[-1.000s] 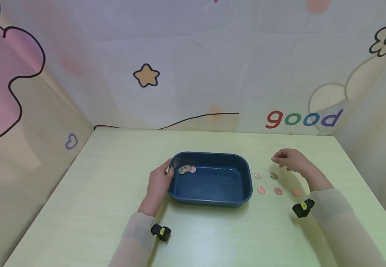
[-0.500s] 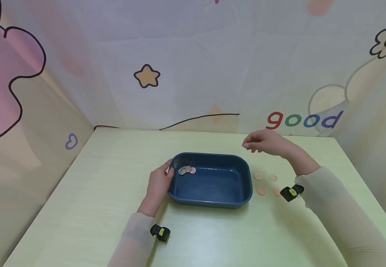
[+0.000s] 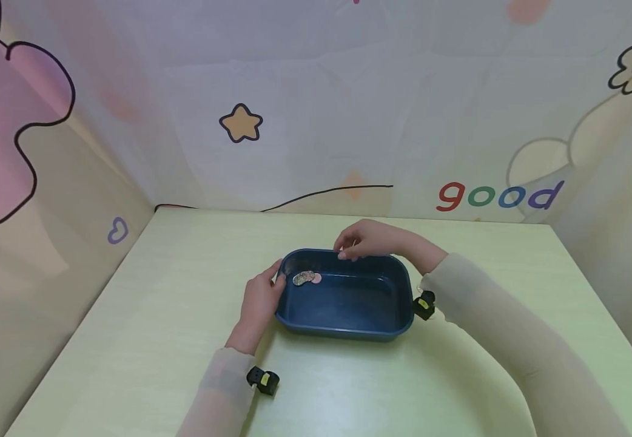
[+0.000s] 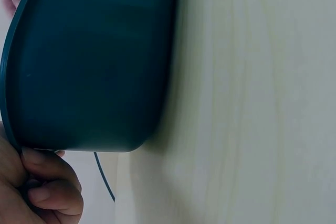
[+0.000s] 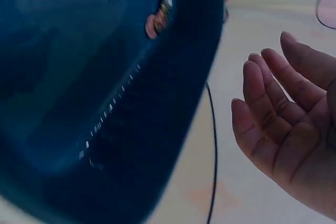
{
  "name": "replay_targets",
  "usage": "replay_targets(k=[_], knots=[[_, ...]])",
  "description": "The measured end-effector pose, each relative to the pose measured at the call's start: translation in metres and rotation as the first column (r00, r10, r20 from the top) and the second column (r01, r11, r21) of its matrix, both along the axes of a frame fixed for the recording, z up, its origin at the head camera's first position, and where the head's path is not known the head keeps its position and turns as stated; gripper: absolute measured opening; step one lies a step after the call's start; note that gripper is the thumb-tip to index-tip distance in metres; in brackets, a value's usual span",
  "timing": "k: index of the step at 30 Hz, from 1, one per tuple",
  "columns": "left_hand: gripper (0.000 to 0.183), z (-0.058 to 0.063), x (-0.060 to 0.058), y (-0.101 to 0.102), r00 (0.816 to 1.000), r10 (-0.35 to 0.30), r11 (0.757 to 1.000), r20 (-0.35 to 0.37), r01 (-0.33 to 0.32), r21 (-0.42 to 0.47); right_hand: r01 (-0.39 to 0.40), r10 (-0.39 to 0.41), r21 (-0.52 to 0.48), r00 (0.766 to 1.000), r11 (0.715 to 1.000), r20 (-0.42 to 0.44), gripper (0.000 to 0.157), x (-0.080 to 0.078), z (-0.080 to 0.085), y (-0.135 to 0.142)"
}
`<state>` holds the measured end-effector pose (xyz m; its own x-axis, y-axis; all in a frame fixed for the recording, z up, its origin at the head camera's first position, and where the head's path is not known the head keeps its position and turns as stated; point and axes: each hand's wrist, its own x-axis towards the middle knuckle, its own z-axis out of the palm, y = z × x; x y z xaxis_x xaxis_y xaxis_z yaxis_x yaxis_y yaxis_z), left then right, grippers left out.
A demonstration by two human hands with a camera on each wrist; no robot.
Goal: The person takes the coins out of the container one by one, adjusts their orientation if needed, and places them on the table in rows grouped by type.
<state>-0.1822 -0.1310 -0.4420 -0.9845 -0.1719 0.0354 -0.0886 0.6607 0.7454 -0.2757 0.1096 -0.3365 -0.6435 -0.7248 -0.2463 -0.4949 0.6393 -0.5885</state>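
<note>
A dark blue rectangular tub [image 3: 343, 303] stands on the table, several overlapping coins [image 3: 306, 278] lying at its left end, silver-coloured and copper-coloured. My left hand [image 3: 258, 303] grips the tub's left end at the rim; in the left wrist view, the fingers [image 4: 55, 195] are curled beside that end. Above the tub's far rim hovers my right hand [image 3: 373, 238]. The right wrist view shows its fingers [image 5: 257, 85] loosely bent and apart from the tub, and no coin is visible in it. My right sleeve covers the spot where loose coins lay.
The pale table [image 3: 147, 340] extends on both sides of the tub. A printed cloth backdrop [image 3: 316, 121] rises behind the table and along its sides. Each wrist carries a small black camera, the right one [image 3: 424, 305] close to the tub's right end.
My right hand has moved left from over the loose coins to the tub's far rim, its sleeve now hiding those coins. The left hand and tub have stayed in place.
</note>
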Motion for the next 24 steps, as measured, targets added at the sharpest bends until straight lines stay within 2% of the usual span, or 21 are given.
replay_targets(k=[5, 8, 16, 24], knots=[[0.045, 0.001, -0.001, 0.0, 1.0, -0.007, 1.0, 0.007, 0.007, 0.013, -0.09, 0.09, 0.014, 0.996, 0.996, 0.018, 0.037, -0.005, -0.017, -0.029], [0.045, 0.001, -0.001, 0.0, 1.0, -0.004, 1.0, 0.006, 0.004, 0.01, -0.106, 0.105, 0.025, 0.994, 0.994, 0.027, 0.037, -0.006, -0.027, -0.043], [0.045, 0.001, -0.001, -0.001, 1.0, -0.007, 1.0, 0.007, 0.007, -0.007, -0.061, 0.056, 0.057, 0.996, 0.997, 0.071, 0.037, -0.002, -0.051, -0.071], [0.046, 0.003, 0.0, -0.002, 1.0, -0.015, 1.0, 0.014, 0.015, -0.016, -0.007, 0.008, 0.093, 1.0, 0.996, -0.011, 0.036, -0.001, -0.073, -0.083]])
